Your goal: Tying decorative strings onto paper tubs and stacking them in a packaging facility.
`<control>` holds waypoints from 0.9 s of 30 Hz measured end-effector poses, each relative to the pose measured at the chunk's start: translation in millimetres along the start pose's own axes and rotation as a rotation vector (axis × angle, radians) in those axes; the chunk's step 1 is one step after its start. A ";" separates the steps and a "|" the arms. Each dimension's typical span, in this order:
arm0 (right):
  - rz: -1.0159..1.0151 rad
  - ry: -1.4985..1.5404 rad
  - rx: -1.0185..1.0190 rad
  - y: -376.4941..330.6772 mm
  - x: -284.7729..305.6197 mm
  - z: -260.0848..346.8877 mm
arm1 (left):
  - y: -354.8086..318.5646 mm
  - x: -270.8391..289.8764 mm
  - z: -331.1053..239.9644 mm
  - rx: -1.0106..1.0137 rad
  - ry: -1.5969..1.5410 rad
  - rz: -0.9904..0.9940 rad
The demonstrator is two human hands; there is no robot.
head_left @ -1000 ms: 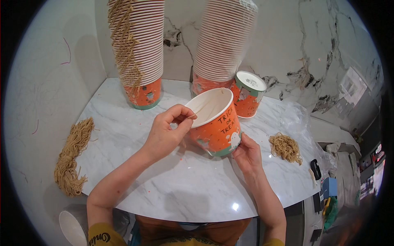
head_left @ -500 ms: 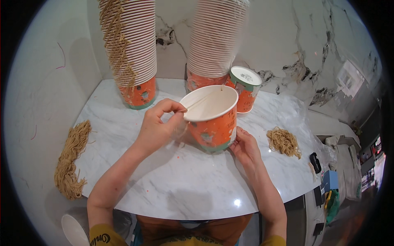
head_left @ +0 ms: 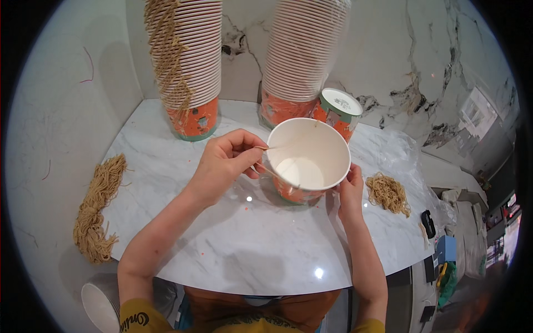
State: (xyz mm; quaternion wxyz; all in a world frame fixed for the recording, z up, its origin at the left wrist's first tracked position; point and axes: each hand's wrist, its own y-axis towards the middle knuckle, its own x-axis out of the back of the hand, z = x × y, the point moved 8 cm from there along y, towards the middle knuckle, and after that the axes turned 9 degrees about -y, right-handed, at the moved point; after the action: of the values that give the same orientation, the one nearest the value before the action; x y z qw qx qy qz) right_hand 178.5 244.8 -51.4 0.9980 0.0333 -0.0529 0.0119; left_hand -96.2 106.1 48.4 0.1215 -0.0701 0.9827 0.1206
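Note:
An orange paper cup (head_left: 308,161) with a white inside stands upright on the marble table (head_left: 250,244). My right hand (head_left: 350,191) holds its right side near the base. At the cup's left rim my left hand (head_left: 227,161) pinches a thin beige string (head_left: 277,147) that runs across the rim into the cup.
Two tall stacks of orange cups (head_left: 191,66) (head_left: 302,61) stand at the back wall, the left one draped with beige string. A lidded cup (head_left: 336,114) sits behind. String bundles lie at the left edge (head_left: 97,208) and on the right (head_left: 388,191). Clear plastic lies at right.
The cup has been tipped from tilted toward me to upright with its opening facing up. My left hand stayed at its left rim, pinching the string.

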 end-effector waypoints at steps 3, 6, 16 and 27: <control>-0.131 -0.138 0.347 -9.1 14.3 32.3 | -2.0 -12.1 1.2 0.004 -0.041 0.037; -0.169 -0.250 0.536 -40.5 3.0 73.3 | -1.4 -11.4 5.0 0.001 -0.044 0.036; -0.095 -0.822 1.146 -109.2 -37.7 115.9 | 13.7 3.7 4.8 0.037 -0.122 -0.143; 0.026 -0.729 1.148 -89.1 -35.9 106.2 | 42.0 33.5 -2.3 -0.038 -0.390 -0.216</control>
State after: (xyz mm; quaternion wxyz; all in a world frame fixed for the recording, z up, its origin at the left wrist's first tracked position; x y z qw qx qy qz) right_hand 134.2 148.1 44.3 0.7404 0.5588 -0.3715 0.0382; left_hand -135.9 142.2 51.2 0.3201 -0.1524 0.9250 0.1368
